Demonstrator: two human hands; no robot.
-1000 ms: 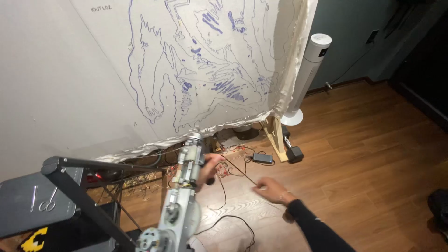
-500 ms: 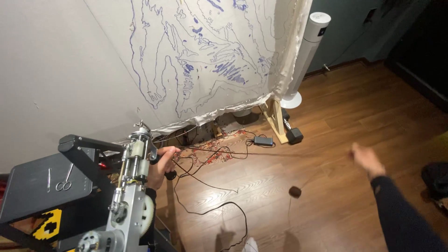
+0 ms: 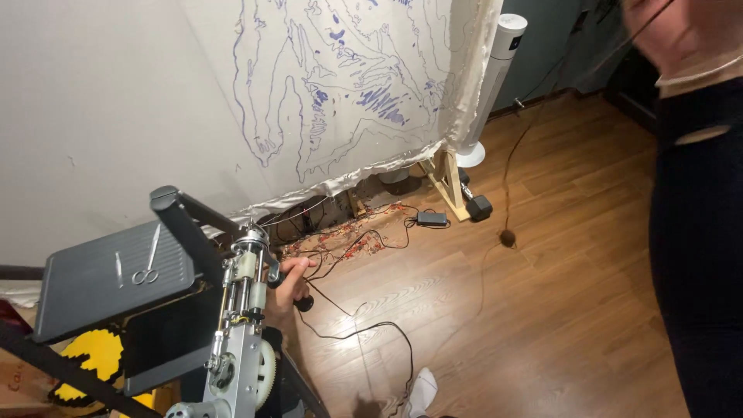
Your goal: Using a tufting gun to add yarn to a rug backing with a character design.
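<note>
My left hand [image 3: 289,283] is closed around the dark handle of a metal tufting machine [image 3: 241,340], which stands upright at the lower left. My right hand [image 3: 681,32] is raised at the top right corner and is blurred. It grips a thin black cord [image 3: 511,147] that hangs down to a small dark plug [image 3: 507,238] dangling just above the wooden floor. My dark sleeve [image 3: 700,232] fills the right edge. A stretched cloth with a blue line drawing [image 3: 348,85] leans ahead.
A grey tray [image 3: 85,282] with scissors [image 3: 145,267] sits at the left, with a yellow shape [image 3: 97,356] below it. Tangled red and black wires [image 3: 348,240], a power adapter [image 3: 430,219], a wooden frame leg [image 3: 445,182] and a white tower fan [image 3: 495,85] stand by the cloth. A white-socked foot [image 3: 422,387] is below.
My right hand has swung from low over the floor up to the top right, lifting the cord so the plug dangles. The view has turned left and the tufting machine sits lower left.
</note>
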